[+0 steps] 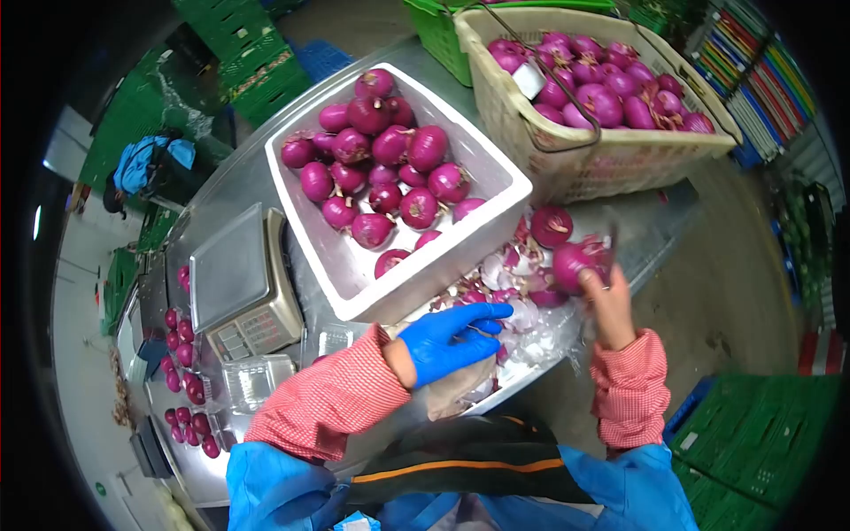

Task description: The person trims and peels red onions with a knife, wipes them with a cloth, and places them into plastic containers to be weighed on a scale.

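My left hand (453, 343), in a blue glove, is spread with nothing in it, above papery onion skins (522, 323) at the table's edge. My bare right hand (613, 310) is closed, its thumb against a red onion (575, 265). A thin, blade-like tool, apparently a knife (612, 252), shows blurred at the same fingers. Just beyond them another red onion (551, 227) lies on the table. To the left stands a white foam box (416, 281) with several red onions inside.
A cream plastic basket (611, 159) full of red onions stands at the back right. On the left are a weighing scale (252, 301), clear plastic trays (257, 382) and packed onions (190, 429). Green crates (753, 442) stand at the lower right. A person in blue (150, 164) is farther off.
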{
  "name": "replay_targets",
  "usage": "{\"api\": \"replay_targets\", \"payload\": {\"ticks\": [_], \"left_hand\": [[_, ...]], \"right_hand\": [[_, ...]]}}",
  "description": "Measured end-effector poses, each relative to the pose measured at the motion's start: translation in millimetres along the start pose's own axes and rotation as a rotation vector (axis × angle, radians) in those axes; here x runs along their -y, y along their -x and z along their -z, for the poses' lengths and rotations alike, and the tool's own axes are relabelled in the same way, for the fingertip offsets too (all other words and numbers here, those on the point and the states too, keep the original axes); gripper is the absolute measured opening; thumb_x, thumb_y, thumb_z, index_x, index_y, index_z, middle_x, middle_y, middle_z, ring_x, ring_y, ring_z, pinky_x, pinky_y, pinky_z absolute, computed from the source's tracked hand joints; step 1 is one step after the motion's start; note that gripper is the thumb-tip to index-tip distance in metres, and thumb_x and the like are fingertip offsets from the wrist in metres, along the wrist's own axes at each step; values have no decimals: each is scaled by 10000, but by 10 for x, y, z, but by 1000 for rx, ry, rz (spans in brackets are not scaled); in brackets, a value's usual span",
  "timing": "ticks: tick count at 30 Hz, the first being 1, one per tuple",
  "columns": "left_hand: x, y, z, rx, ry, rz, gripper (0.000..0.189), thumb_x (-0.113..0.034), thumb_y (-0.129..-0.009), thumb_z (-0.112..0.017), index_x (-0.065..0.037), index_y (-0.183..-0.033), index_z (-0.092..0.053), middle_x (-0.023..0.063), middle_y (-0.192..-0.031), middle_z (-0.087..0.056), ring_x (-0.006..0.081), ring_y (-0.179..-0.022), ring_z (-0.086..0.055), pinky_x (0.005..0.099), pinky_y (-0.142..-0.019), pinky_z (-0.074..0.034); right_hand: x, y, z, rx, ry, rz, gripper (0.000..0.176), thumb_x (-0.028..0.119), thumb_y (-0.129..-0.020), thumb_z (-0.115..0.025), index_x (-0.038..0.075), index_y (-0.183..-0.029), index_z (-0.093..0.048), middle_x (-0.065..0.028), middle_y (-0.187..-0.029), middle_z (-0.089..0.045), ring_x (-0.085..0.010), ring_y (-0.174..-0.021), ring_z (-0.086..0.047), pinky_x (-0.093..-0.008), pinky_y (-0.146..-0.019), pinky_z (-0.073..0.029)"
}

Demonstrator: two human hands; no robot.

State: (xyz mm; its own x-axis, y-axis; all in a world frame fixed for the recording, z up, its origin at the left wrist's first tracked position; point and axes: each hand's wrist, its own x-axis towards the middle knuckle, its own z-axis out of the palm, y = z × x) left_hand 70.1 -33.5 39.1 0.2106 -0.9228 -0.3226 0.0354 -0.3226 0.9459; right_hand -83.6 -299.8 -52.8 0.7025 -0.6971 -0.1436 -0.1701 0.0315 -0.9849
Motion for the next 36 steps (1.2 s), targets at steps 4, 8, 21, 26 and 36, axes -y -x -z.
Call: {"api": "replay_targets", "payload": {"ticks": [4, 8, 21, 26, 36], "left_hand": [[-317, 92, 627, -251, 59, 51, 329, -205, -1001, -541, -44, -1284, -592, 47, -1094, -674, 117, -941, -631, 266, -831, -505], [262, -97, 1854, -625, -316, 8, 356, -164, -923, -650, -48, -1255, -600, 55, -1121, -665, 143, -981, -625, 280, -840, -510], [797, -1221, 2089, -175, -1551, 826, 468, -344, -735, -789, -130, -1142, -700, 79, -1090, -712, 282, -1021, -687, 411, -827, -565], [1092, -1214, 2089, -201, -1666, 794, 313, -304, -855, -638, -162, -1117, -733, 47, -1137, -712, 272, -1061, -680, 466, -820, -561], [-201, -450, 1667, -468, -190, 198, 901, -217, -675, -867, -54, -1424, -393, 164, -1240, -618, 272, -1105, -638, 381, -971, -515]], "right_hand": [[-68, -545, 308, -402, 650, 193, 595, 400, -823, -718, 22, -1252, -554, -228, -1015, -699, -386, -891, -690, -432, -813, -529], [-447, -906, 540, -346, 981, 17, 679, 520, -816, -675, 47, -1284, -540, -277, -1014, -683, -456, -955, -657, -489, -827, -516], [-221, -236, 7, -283, 879, 310, 312, 221, -904, -648, 52, -1163, -608, -148, -1056, -639, -323, -891, -648, -400, -767, -509], [-320, -8, -152, -211, 761, 292, 216, 161, -889, -656, 44, -1071, -651, -136, -986, -660, -306, -836, -652, -380, -730, -510], [34, 374, -351, -12, 473, 321, 151, 114, -921, -614, 15, -1029, -652, -170, -925, -675, -332, -806, -671, -376, -710, -518]]}}
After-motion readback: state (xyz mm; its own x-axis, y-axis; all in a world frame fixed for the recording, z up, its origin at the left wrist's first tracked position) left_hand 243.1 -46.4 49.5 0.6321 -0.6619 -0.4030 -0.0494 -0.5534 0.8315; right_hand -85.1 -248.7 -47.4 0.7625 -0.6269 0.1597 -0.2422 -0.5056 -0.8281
